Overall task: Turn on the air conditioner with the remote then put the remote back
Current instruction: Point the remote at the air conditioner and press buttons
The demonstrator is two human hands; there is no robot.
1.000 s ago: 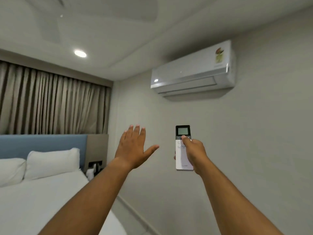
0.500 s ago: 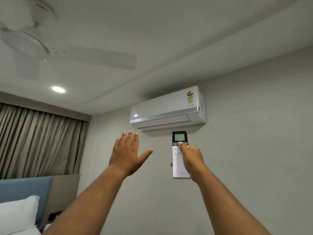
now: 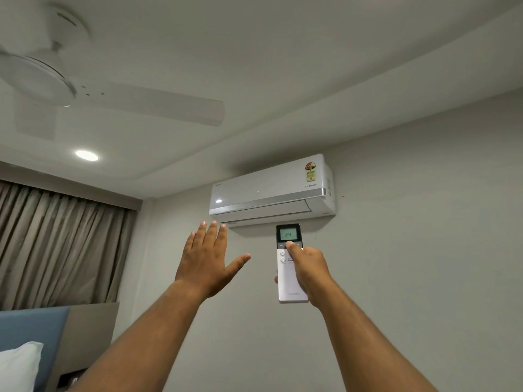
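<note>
A white air conditioner [image 3: 268, 190] hangs high on the wall, its front flap looking closed. My right hand [image 3: 308, 271] grips a slim white remote [image 3: 291, 290] held upright just below the unit. The thumb rests on a button under the remote's small screen, which reads 24. My left hand [image 3: 208, 257] is raised to the left of the remote, palm forward, fingers spread, holding nothing.
A white ceiling fan [image 3: 42, 83] spins at the upper left beside a round ceiling light [image 3: 86, 155]. Brown curtains [image 3: 56, 247] cover the left wall. A blue headboard [image 3: 31, 332] and a white pillow [image 3: 17, 369] show at the lower left.
The view has tilted up, so the air conditioner sits lower in frame and the bed has mostly dropped out. The remote's screen now shows 24. Both hands keep their pose.
</note>
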